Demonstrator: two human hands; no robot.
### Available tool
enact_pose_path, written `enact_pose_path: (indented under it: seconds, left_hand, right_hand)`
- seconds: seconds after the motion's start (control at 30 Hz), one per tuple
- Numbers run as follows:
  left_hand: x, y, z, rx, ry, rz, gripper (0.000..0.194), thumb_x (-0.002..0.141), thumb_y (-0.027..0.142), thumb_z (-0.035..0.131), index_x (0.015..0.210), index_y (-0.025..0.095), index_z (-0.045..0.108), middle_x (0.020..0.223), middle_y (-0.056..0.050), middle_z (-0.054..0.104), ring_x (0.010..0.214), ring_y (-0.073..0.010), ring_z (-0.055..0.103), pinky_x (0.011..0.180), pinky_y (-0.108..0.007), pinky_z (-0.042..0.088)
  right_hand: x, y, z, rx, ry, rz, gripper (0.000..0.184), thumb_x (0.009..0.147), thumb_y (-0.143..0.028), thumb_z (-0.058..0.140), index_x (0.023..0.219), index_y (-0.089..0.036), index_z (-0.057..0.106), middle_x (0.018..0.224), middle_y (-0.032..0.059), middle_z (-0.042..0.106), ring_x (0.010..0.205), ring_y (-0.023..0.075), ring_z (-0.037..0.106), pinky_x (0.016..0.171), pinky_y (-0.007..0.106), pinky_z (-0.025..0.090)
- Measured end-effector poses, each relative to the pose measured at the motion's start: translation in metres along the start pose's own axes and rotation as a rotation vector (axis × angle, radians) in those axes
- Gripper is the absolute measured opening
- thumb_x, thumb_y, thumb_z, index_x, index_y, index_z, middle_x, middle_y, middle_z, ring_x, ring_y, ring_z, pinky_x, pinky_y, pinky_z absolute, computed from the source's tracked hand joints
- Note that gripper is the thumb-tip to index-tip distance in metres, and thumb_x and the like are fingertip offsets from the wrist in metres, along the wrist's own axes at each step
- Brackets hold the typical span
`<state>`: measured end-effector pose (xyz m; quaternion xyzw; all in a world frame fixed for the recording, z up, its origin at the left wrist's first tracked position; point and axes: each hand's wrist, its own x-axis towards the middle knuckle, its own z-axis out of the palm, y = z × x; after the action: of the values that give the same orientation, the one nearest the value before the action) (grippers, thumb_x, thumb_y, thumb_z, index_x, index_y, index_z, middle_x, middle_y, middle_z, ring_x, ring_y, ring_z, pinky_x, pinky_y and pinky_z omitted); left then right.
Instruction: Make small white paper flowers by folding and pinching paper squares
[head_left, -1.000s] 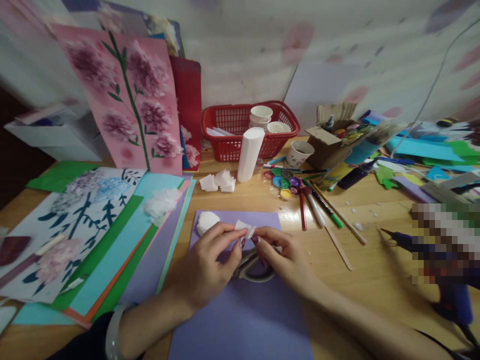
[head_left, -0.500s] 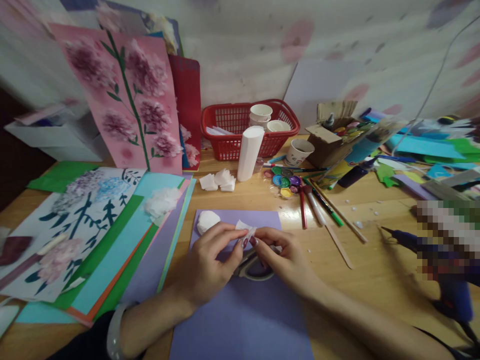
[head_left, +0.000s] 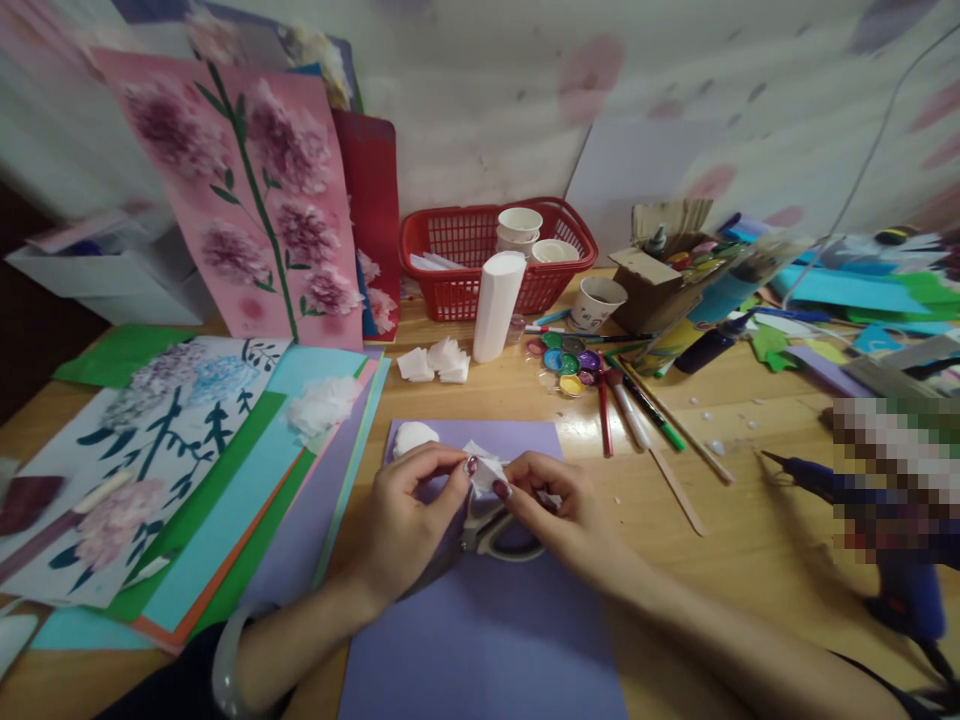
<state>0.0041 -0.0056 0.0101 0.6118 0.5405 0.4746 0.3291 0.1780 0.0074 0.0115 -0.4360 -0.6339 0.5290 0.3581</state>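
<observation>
A small piece of white tissue paper (head_left: 486,470) is stretched between my two hands. My left hand (head_left: 420,510) pinches its left side between thumb and fingertips. At the other side, my right hand (head_left: 562,505) grips it the same way. Below the fingers, a pair of scissors (head_left: 510,538) with pale grey handles lies on a purple sheet of paper (head_left: 480,640); my hands partly hide it. Beyond my left hand sits a round white wad (head_left: 414,438). Farther back are cut white tissue squares (head_left: 435,361) and an upright white paper roll (head_left: 499,307).
Behind stand a red basket (head_left: 450,285) with paper cups and another paper cup (head_left: 598,303). Paint pots (head_left: 571,362) and brushes (head_left: 626,410) lie right of centre. A blue glue gun (head_left: 904,590) rests far right. Coloured sheets (head_left: 225,520) and a pink flower picture (head_left: 247,200) occupy the left.
My fingertips have moved slightly apart, and the tissue paper is more spread out between them. More of the scissors shows below my hands.
</observation>
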Motion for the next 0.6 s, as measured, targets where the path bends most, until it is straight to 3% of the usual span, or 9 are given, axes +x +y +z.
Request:
enact_pose_path:
  seconds: [0.23, 0.47, 0.6]
  left_hand:
    - [0.003, -0.012, 0.0, -0.156, 0.074, -0.203, 0.013, 0.083, 0.029, 0.065, 0.083, 0.018, 0.073, 0.081, -0.001, 0.074, 0.076, -0.0141, 0.068, 0.07, -0.021, 0.055]
    - [0.004, -0.009, -0.001, -0.131, 0.115, -0.12, 0.007, 0.079, 0.026, 0.071, 0.076, 0.02, 0.073, 0.076, 0.001, 0.072, 0.072, -0.0117, 0.066, 0.067, -0.018, 0.054]
    - [0.005, -0.007, 0.001, -0.21, 0.192, -0.11, 0.005, 0.075, 0.022, 0.074, 0.072, 0.019, 0.071, 0.071, 0.002, 0.07, 0.068, -0.0106, 0.065, 0.064, -0.017, 0.053]
  right_hand:
    - [0.0, 0.001, -0.002, 0.004, 0.012, 0.034, 0.024, 0.085, -0.034, 0.055, 0.068, -0.018, 0.052, 0.055, -0.0052, 0.043, 0.051, 0.0096, 0.038, 0.048, 0.021, 0.031]
    - [-0.001, 0.002, -0.004, 0.038, 0.055, 0.013, 0.03, 0.088, -0.034, 0.051, 0.062, -0.019, 0.048, 0.056, -0.0055, 0.039, 0.052, 0.0096, 0.034, 0.049, 0.023, 0.027]
    - [-0.002, 0.008, -0.005, 0.128, 0.18, 0.012, 0.033, 0.091, -0.036, 0.05, 0.062, -0.02, 0.044, 0.054, -0.0064, 0.037, 0.05, 0.0093, 0.03, 0.047, 0.022, 0.025]
